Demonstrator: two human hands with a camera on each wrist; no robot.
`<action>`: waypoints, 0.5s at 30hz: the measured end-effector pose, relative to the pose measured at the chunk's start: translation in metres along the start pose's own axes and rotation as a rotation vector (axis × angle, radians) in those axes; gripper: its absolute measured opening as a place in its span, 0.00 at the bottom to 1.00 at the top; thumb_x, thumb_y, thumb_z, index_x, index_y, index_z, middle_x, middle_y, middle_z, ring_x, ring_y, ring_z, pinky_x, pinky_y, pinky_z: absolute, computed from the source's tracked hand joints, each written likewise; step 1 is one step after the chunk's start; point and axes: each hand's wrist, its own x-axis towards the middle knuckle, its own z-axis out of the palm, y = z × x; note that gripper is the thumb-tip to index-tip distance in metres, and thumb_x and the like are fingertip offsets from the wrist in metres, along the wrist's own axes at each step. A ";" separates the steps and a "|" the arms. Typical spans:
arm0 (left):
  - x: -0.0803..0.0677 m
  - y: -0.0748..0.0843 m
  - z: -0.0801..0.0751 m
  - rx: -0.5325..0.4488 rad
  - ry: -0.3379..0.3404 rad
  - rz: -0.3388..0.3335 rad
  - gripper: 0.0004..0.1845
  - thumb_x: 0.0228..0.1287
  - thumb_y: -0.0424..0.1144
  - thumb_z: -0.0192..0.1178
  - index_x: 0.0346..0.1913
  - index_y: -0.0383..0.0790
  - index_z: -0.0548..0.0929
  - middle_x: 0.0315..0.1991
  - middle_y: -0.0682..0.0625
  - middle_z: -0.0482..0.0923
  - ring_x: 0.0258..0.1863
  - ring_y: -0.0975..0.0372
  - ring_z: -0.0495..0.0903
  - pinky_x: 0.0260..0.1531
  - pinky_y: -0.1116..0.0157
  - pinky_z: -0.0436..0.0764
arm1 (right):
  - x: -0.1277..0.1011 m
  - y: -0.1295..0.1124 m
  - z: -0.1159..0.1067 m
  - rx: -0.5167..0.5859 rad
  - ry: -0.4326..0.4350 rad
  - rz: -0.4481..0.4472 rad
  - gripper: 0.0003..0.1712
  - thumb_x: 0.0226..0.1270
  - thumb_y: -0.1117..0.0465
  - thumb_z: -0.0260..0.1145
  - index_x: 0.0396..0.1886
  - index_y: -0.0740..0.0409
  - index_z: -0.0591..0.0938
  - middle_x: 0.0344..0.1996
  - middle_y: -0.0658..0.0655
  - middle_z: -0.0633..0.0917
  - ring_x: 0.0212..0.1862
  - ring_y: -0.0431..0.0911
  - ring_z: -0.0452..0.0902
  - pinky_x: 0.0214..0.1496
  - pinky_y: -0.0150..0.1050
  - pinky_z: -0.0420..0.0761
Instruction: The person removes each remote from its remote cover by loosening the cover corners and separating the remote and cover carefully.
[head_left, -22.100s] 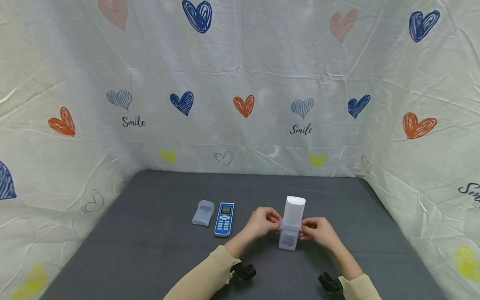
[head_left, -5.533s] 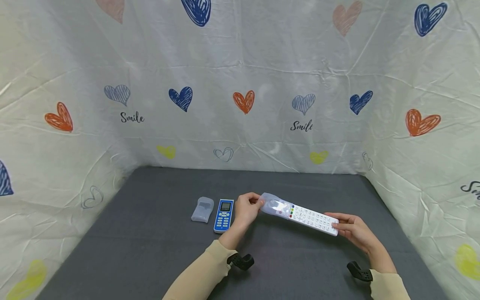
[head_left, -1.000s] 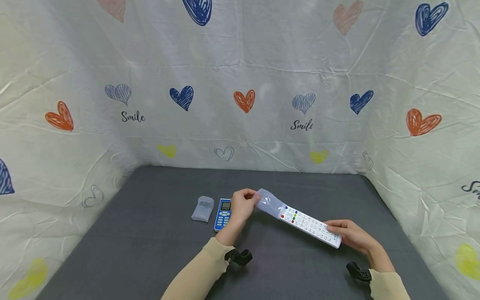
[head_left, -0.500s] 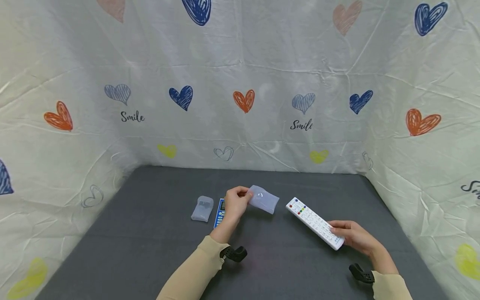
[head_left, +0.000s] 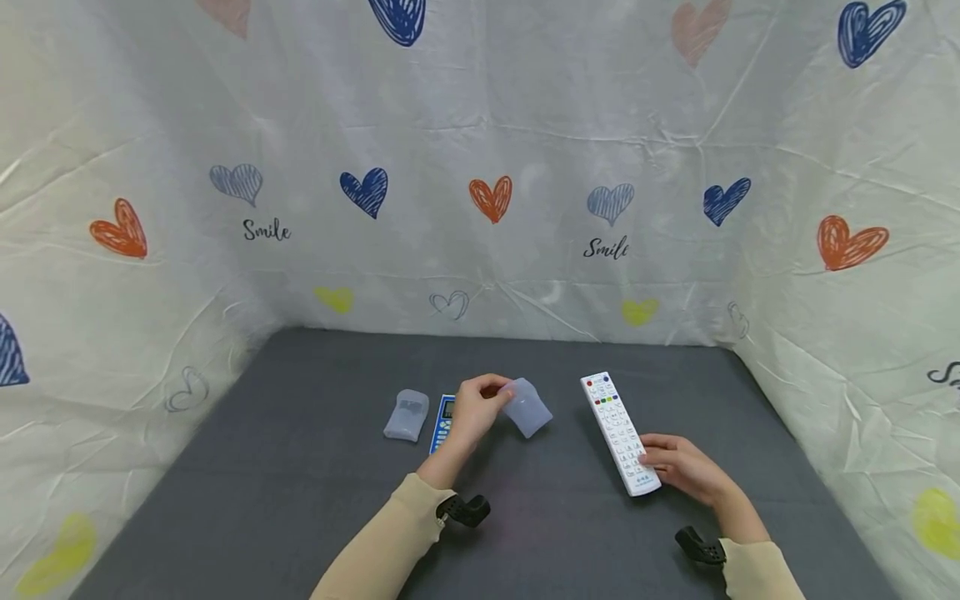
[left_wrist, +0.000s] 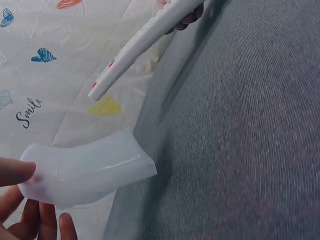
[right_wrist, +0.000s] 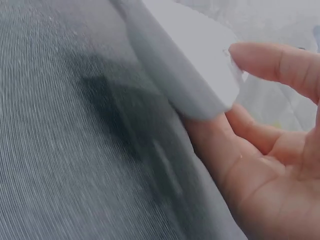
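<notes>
My left hand [head_left: 477, 412] pinches a translucent silicone remote cover [head_left: 528, 409] at one end, between thumb and fingers. In the left wrist view the cover [left_wrist: 92, 170] looks like a hollow sleeve, its far end pointing away from the fingers. To the right, my right hand [head_left: 684, 468] holds a white remote control [head_left: 619, 433] by its lower end, with the thumb on the button face. The remote slants up and away, apart from the cover. In the right wrist view the fingers [right_wrist: 215, 140] lie beneath the remote's end [right_wrist: 195, 55].
A blue remote [head_left: 442, 423] lies on the grey tabletop [head_left: 300, 500], partly hidden behind the left hand. Left of it lies a second translucent cover [head_left: 407, 415]. A white cloth with printed hearts [head_left: 491, 198] encloses the back and sides.
The cover has come off the white remote and moved left with my left hand. The remote has swung to a steeper angle in my right hand. Earlier, the cover was over the remote's end.
</notes>
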 end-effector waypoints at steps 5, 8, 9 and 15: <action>0.000 0.004 -0.007 0.026 -0.076 0.037 0.08 0.62 0.30 0.60 0.42 0.33 0.85 0.40 0.40 0.82 0.35 0.62 0.76 0.34 0.68 0.75 | 0.006 -0.001 0.013 0.025 -0.015 0.011 0.28 0.68 0.66 0.57 0.62 0.77 0.63 0.44 0.50 0.80 0.45 0.41 0.78 0.49 0.36 0.79; 0.009 -0.011 -0.009 0.062 -0.120 0.078 0.08 0.63 0.32 0.60 0.43 0.41 0.85 0.41 0.46 0.83 0.37 0.61 0.77 0.36 0.67 0.76 | 0.010 -0.004 0.022 0.034 -0.002 0.040 0.33 0.67 0.65 0.59 0.64 0.80 0.59 0.45 0.52 0.80 0.45 0.41 0.78 0.49 0.36 0.79; 0.010 -0.011 -0.011 0.076 -0.135 0.096 0.08 0.63 0.32 0.60 0.43 0.42 0.85 0.41 0.47 0.83 0.37 0.61 0.77 0.37 0.66 0.76 | 0.011 -0.005 0.025 0.036 0.001 0.049 0.34 0.67 0.65 0.59 0.65 0.80 0.57 0.45 0.52 0.80 0.46 0.41 0.78 0.49 0.36 0.79; 0.021 -0.011 -0.016 0.147 -0.244 0.107 0.04 0.63 0.33 0.61 0.40 0.41 0.80 0.37 0.48 0.81 0.35 0.61 0.76 0.38 0.65 0.76 | 0.018 -0.008 0.038 0.054 0.000 0.059 0.37 0.69 0.64 0.58 0.66 0.82 0.52 0.46 0.54 0.80 0.47 0.41 0.78 0.51 0.35 0.79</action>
